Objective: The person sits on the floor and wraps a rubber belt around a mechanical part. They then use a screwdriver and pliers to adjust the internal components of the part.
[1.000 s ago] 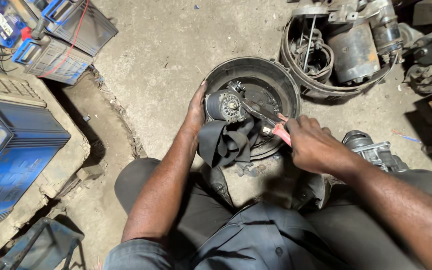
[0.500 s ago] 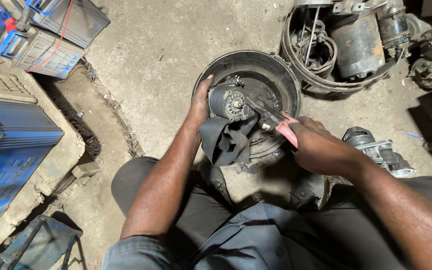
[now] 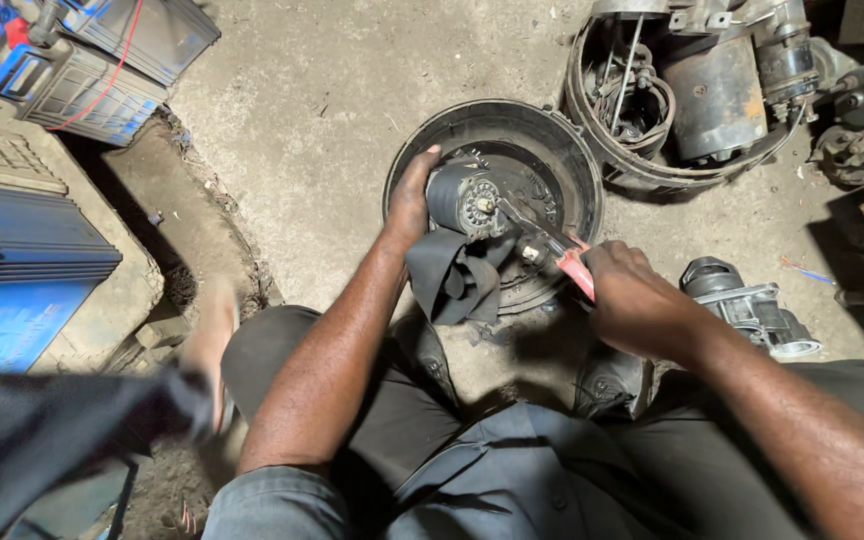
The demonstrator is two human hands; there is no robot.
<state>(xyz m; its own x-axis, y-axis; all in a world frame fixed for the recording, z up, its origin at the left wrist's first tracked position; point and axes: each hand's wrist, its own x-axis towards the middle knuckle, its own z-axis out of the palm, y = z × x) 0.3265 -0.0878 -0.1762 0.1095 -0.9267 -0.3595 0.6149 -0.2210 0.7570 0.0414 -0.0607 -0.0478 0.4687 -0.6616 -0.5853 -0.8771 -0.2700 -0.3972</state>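
A dark starter motor (image 3: 464, 198) stands inside a round black basin (image 3: 562, 160) on the concrete floor. My left hand (image 3: 410, 200) grips the motor's left side, over a black rag (image 3: 452, 280) that hangs from it. My right hand (image 3: 632, 300) holds red-handled pliers (image 3: 542, 240), whose jaws reach up-left onto the motor's end near its centre shaft.
A second basin (image 3: 602, 150) at the upper right holds motor housings and rods. A grey metal motor part (image 3: 752, 305) lies right of my right hand. Car batteries (image 3: 82, 70) stand at the upper left, a blue case (image 3: 22, 270) at the left. Another person's blurred foot (image 3: 207, 340) shows at the lower left.
The view has drifted slightly; the pliers stay on the motor's end. A blurred foot and a dark shape have come into view at the lower left.
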